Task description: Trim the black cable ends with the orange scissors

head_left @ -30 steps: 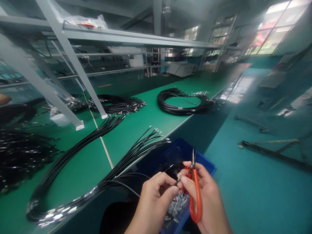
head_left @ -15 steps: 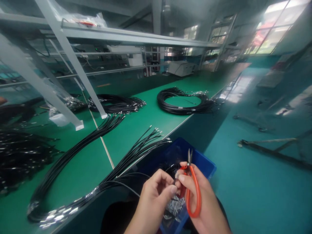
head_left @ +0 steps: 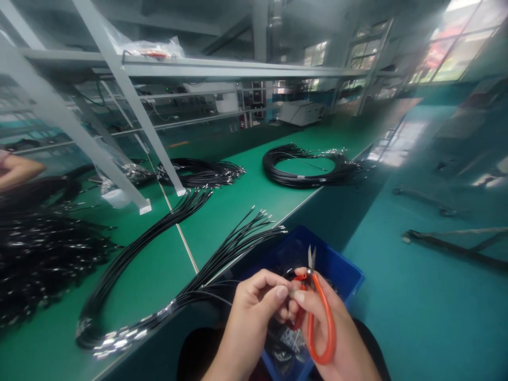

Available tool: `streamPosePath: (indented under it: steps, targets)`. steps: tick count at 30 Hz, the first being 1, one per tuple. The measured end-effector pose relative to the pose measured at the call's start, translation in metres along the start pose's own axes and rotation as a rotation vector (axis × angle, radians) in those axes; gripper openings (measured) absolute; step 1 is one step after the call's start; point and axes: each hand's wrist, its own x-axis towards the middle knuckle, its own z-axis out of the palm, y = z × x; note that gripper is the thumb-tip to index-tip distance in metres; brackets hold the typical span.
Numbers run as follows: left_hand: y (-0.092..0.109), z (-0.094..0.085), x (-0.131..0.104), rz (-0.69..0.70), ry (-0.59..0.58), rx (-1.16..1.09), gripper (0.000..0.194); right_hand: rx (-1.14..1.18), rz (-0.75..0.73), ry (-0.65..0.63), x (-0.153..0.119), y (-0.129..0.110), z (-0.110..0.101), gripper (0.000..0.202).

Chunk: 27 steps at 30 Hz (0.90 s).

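My right hand (head_left: 341, 333) is wrapped round a pair of scissors (head_left: 329, 323) with red-orange handles; the blades point up and away, slightly apart. My left hand (head_left: 252, 312) is closed in a pinch, its thumb and fingertips meeting my right thumb and fingers. What lies between the fingertips is too small and covered to make out. Both hands are over a blue bin (head_left: 349, 272) holding small clear and dark bits. To the left, a bundle of black cables (head_left: 115, 264) with metal ends curves over the green table, and a few strands run behind my left hand.
Two coiled cable bundles lie farther back, one on the right (head_left: 293, 180) and one by the shelf post (head_left: 190, 172). A dark cable heap (head_left: 47, 264) is at left, near another person's arm (head_left: 21, 168). A metal shelf frame (head_left: 130, 100) rises from the green table (head_left: 230, 211).
The view has shifted a little, so the table and cables appear farther right. My fingertips have drawn closer together, and more of the other person's arm shows at left. The scissors stay in my right hand.
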Motion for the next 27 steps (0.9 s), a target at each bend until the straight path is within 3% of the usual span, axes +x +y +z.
streamPosePath:
  steps: [10, 13, 15, 18, 22, 25, 27]
  targets:
    - [-0.001, -0.003, 0.002, 0.020, -0.024, -0.051, 0.013, 0.085, 0.034, -0.029, -0.001, 0.000, 0.002, 0.019]
    - [-0.001, -0.010, 0.002, 0.048, 0.025, 0.004, 0.013, 0.091, 0.057, -0.004, -0.002, -0.002, 0.005, 0.022]
    - [0.000, -0.015, 0.000, 0.128, 0.126, 0.190, 0.011, 0.083, 0.061, 0.032, -0.002, -0.003, 0.007, 0.024]
    - [0.003, -0.016, -0.004, 0.389, 0.270, 0.629, 0.005, 0.090, 0.068, 0.054, 0.000, -0.003, 0.009, 0.027]
    - [0.004, -0.012, -0.007, 0.674, 0.231, 1.073, 0.022, 0.099, 0.093, 0.067, 0.003, 0.000, 0.007, 0.030]
    - [0.001, -0.016, -0.006, 0.758, 0.239, 1.240, 0.019, 0.090, 0.067, 0.060, 0.004, 0.001, 0.006, 0.027]
    - [0.001, -0.021, -0.006, 0.687, 0.286, 1.234, 0.017, 0.081, 0.042, 0.046, 0.004, 0.000, 0.008, 0.025]
